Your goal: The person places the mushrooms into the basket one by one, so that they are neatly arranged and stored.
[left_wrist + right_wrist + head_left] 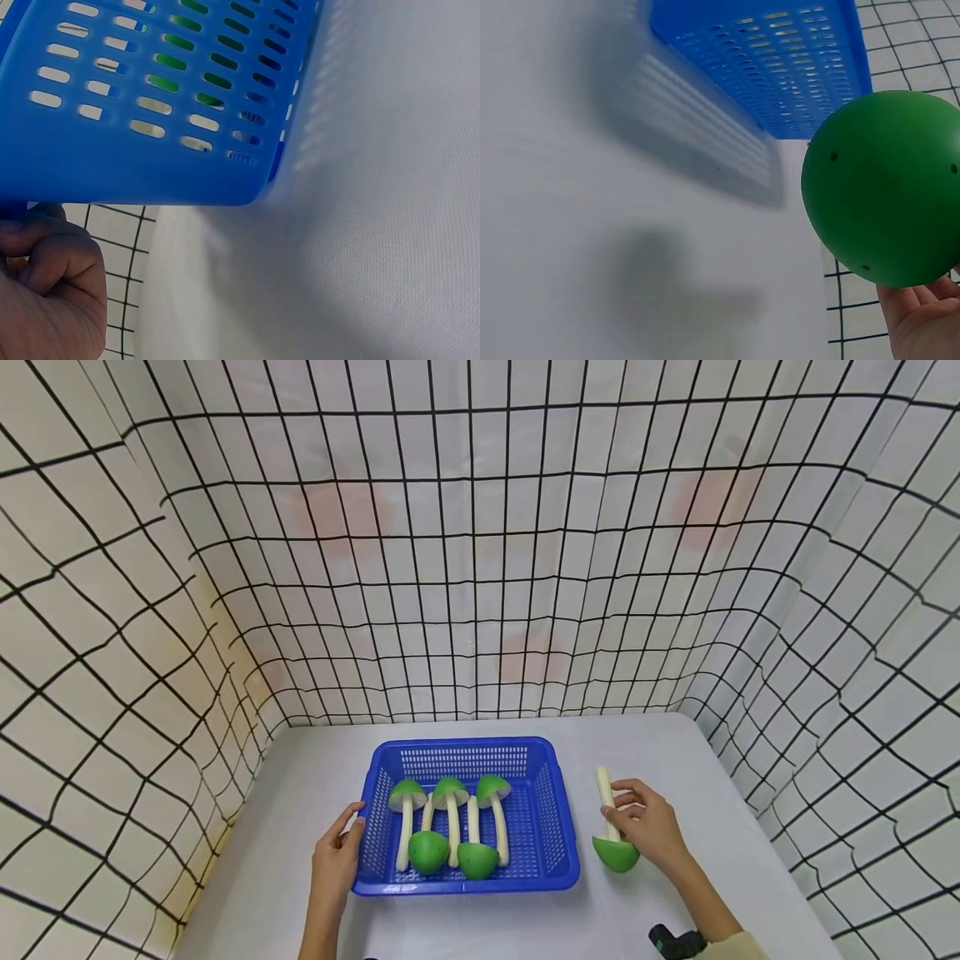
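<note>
A blue plastic basket [467, 887] sits on the table, with several green-capped toy mushrooms [428, 852] side by side inside, some caps toward the back and some toward the front. My left hand [334, 858] grips the basket's left rim; in the left wrist view its curled fingers [64, 259] meet the rim. Right of the basket, my right hand [651, 823] pinches another toy mushroom [617, 856] by its pale stem, cap downward. The right wrist view shows that round green cap with small dark dots, hiding most of the right hand [926, 319].
Black-lined grid netting [487, 552] over white sheeting surrounds the white table [622, 743] at the back and both sides. A black device [675, 942] is on the right wrist. Shadows of the basket and mushroom fall on the white surface [570, 225].
</note>
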### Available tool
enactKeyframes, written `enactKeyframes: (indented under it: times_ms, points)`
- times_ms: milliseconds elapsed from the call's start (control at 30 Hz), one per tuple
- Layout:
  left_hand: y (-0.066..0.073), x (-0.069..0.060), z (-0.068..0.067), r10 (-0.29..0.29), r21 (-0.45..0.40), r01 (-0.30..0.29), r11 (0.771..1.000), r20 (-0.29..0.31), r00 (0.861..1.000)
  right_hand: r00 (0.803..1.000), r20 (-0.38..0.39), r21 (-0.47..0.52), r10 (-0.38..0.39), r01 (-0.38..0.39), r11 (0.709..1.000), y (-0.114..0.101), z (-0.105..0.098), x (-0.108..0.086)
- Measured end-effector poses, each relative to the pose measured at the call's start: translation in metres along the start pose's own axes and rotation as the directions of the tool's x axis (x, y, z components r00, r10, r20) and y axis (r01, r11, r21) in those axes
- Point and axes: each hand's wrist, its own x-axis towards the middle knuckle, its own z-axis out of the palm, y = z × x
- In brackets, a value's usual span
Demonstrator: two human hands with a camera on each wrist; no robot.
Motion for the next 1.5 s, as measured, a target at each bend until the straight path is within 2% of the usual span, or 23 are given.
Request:
enactKeyframes:
  times_ms: [433,1033,1200,1500]
  points:
    - [0.001,0.000,-0.001,-0.002,-0.012,0.002,1.000,0.007,1.000,1.000,0.013,0.167,-0.016,0.013,0.986,-0.015,-0.002,0.008]
    - [0.002,0.000,-0.002,0.002,0.006,-0.002,1.000,0.006,1.000,0.996,0.045,0.274,-0.071,0.056,0.960,-0.057,0.014,0.010]
    - [0.001,-0.002,-0.005,-0.017,0.015,0.017,1.000,-0.001,1.000,0.995,0.074,0.292,-0.065,0.041,0.956,-0.068,0.023,0.014]
    - [0.002,0.000,-0.002,0.005,0.013,-0.005,1.000,0.001,1.000,0.994,0.079,0.307,-0.078,0.051,0.950,-0.078,0.041,0.022]
